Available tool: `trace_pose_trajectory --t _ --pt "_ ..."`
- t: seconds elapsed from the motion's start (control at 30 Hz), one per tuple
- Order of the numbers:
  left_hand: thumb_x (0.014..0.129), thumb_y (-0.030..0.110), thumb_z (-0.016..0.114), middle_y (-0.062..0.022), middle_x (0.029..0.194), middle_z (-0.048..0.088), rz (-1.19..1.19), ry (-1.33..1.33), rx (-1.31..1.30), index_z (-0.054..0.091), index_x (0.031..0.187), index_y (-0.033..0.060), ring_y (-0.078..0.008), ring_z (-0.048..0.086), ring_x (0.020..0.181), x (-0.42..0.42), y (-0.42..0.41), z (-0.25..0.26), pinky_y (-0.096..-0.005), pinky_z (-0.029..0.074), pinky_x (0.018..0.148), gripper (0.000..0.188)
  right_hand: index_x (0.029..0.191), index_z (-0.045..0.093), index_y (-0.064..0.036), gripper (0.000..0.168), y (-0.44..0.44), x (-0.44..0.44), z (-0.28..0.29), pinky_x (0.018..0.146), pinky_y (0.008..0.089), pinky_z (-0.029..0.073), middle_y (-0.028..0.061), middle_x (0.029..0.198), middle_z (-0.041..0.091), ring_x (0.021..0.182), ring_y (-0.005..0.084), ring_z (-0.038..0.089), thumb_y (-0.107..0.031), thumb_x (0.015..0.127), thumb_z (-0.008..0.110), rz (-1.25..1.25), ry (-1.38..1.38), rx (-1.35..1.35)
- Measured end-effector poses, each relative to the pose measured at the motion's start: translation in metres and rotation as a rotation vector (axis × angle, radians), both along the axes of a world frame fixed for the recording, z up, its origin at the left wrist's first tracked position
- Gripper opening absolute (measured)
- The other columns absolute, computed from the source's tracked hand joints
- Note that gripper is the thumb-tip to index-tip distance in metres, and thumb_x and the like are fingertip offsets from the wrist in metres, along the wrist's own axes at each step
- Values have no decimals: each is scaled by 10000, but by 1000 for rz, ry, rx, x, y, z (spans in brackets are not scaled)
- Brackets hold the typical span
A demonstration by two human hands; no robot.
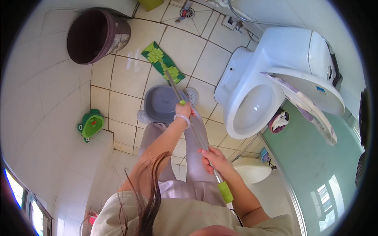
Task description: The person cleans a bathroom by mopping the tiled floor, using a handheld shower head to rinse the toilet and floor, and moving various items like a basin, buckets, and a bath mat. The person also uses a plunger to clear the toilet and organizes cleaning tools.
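Both my hands grip the metal pole (197,134) of a flat mop. My left hand (184,111), with a pale bangle (182,120) at the wrist, is closed around the pole near a green collar. Lower in the picture, my right hand (215,160) holds the pole above its green grip sleeve (225,192). The green mop head (163,62) lies flat on the tiled floor (130,70). Between my feet and just behind the mop head stands a grey plastic basin (163,101); the pole passes over its right side.
A white toilet (257,109) with its lid raised stands at the right, beside a small bin (279,121) of tissue. A dark bucket (99,36) is at the upper left. A green frog-shaped child's urinal (92,125) hangs on the left wall. Behind it all runs a floor drain (187,13).
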State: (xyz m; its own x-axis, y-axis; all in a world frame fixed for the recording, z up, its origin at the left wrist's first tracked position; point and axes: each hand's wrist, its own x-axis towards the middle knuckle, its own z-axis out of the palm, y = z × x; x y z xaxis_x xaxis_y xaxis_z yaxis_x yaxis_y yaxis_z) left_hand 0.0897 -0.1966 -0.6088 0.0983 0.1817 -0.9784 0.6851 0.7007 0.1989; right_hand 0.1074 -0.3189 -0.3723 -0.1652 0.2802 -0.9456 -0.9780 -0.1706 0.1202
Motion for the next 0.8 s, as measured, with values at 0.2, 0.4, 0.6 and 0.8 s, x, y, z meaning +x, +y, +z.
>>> trace_pose_trajectory --t 0.2,0.4,0.6,0.8 --pt "830 209 513 -101 691 474 105 77 -237 423 956 48 -202 487 482 86 -52 23 -398 496 440 223 751 410 -21 198 -41 61 6 312 258 331 23 545 434 349 104 403 -165 862 487 330 -373 -99" --pt "793 366 570 -130 793 528 -329 -38 -121 422 1051 46 -225 577 683 151 -43 -30 -410 504 560 436 805 451 -12 163 -44 118 -18 303 261 329 30 571 450 349 101 404 -160 851 497 227 -435 -80" --pt "650 517 688 -198 1110 525 -957 -126 562 318 1286 -45 -286 567 935 202 123 -68 -406 437 838 926 834 460 -13 156 -20 140 -42 313 262 337 30 577 454 348 108 412 -161 849 508 72 -459 -41" --pt "679 374 694 -242 1117 449 -1401 -49 1308 363 1148 -42 -359 465 1051 317 328 0 -394 394 919 709 858 469 -28 187 -3 125 -71 344 259 362 17 580 461 389 108 439 -199 854 544 51 -474 -57"
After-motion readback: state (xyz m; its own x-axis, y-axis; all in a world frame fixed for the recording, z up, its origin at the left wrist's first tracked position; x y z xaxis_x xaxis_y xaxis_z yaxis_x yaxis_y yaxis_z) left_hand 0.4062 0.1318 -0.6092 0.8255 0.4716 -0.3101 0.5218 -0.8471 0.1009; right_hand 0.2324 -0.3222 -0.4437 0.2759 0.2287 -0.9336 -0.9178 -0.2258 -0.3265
